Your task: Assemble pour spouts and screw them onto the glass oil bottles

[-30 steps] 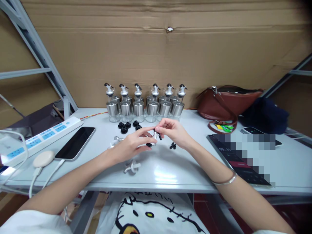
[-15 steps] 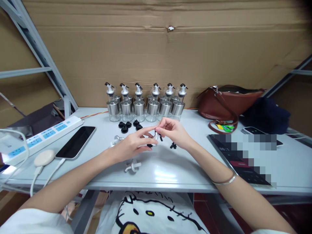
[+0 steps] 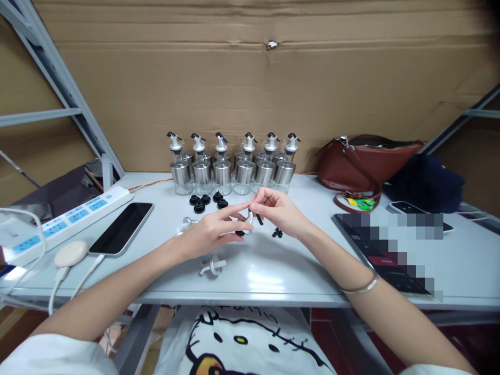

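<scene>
Over the middle of the table, my left hand (image 3: 216,229) grips a white pour spout (image 3: 249,223) with a black base between thumb and fingers. My right hand (image 3: 279,208) pinches a small black lever cap (image 3: 258,219) at the spout's upper end, its fingertips touching my left index finger. Just right of my hands lies a cluster of small black parts (image 3: 277,233). Black ribbed stoppers (image 3: 199,207) sit behind my left hand. One white spout piece (image 3: 213,265) lies in front of it, and more white pieces (image 3: 188,224) are partly hidden behind it.
Glass-and-steel bottles (image 3: 222,172) with spouts stand along the cardboard wall. At left are a power strip (image 3: 74,219), a phone (image 3: 123,227) and a round white charger (image 3: 71,253) with cables. A brown handbag (image 3: 363,161) and a dark tablet (image 3: 375,250) occupy the right.
Both hands stay nearly still around the spout. The small black lever at its tip shifts slightly to the right; the rest of the table looks the same.
</scene>
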Tool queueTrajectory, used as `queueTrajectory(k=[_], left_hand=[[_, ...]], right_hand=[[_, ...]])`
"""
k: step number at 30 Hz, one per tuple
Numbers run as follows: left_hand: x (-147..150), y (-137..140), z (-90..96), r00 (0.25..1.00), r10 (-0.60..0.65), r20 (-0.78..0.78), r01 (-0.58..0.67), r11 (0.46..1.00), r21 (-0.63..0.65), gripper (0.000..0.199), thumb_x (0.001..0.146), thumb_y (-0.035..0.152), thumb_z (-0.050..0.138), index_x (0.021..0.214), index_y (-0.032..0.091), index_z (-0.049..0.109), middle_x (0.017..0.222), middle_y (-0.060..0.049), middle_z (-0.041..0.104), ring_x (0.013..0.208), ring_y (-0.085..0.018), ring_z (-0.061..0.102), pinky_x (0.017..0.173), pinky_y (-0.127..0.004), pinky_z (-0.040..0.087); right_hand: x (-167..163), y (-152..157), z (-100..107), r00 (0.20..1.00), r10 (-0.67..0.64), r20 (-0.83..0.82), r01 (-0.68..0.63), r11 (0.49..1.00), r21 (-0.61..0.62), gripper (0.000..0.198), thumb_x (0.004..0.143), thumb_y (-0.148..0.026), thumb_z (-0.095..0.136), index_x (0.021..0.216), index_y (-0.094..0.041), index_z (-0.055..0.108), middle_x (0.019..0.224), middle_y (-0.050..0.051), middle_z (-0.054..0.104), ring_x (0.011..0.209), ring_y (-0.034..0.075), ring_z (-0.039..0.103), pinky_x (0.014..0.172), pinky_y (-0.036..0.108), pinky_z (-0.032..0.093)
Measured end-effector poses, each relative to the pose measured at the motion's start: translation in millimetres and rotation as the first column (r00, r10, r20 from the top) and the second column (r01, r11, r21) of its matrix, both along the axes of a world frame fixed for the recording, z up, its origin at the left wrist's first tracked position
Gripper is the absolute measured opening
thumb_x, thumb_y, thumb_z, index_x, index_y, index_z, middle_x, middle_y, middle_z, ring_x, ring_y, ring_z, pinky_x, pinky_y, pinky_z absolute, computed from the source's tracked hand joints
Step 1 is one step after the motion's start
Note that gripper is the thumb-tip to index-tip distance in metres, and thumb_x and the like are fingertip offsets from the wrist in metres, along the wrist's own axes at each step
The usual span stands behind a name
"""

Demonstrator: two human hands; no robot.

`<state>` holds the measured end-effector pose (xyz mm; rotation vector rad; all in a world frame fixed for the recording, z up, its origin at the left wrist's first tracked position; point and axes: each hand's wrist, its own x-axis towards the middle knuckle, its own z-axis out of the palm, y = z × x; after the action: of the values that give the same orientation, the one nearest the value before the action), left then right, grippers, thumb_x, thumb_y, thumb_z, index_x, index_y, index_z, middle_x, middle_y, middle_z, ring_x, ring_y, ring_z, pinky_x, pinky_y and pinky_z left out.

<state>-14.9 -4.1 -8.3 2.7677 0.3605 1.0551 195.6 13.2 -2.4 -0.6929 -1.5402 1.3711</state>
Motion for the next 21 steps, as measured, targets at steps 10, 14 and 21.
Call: queueTrajectory(k=[10,14,21], left_hand=[[-1.4,0.1,1.3,1.0,0.021,-0.022,-0.02,0.999,0.042,0.02,0.089,0.016,0.056,0.108,0.018,0.062,0.126,-0.014,0.056,0.09,-0.015,0.067,0.072,-0.026,0.061],[-1.9,-0.4,0.7,0.999,0.035,0.001,-0.035,0.997,0.073,0.02,0.09,0.016,0.056,0.109,0.017,0.061,0.126,-0.015,0.054,0.095,-0.016,0.066,0.078,-0.029,0.06],[-2.8,3.6,0.1,0.997,0.03,0.067,-0.038,0.992,0.123,0.021,0.09,0.019,0.056,0.111,0.019,0.058,0.124,-0.013,0.051,0.097,-0.017,0.064,0.08,-0.032,0.061]], right_hand=[[1.4,0.5,2.3,1.0,-0.012,0.029,0.011,1.0,0.028,0.032,0.067,-0.039,0.08,0.066,-0.016,0.058,0.061,-0.002,0.061,0.049,0.007,0.05,0.051,0.023,0.04],[3.3,0.2,3.4,0.998,0.036,-0.043,-0.036,0.999,-0.003,0.027,0.071,-0.039,0.078,0.07,-0.016,0.064,0.056,-0.003,0.06,0.051,0.008,0.052,0.055,0.024,0.042],[4.3,-6.9,9.7,0.971,0.206,-0.123,-0.228,0.95,-0.213,0.033,0.066,-0.028,0.083,0.092,-0.019,0.063,0.077,-0.003,0.064,0.064,0.008,0.058,0.063,0.024,0.046]])
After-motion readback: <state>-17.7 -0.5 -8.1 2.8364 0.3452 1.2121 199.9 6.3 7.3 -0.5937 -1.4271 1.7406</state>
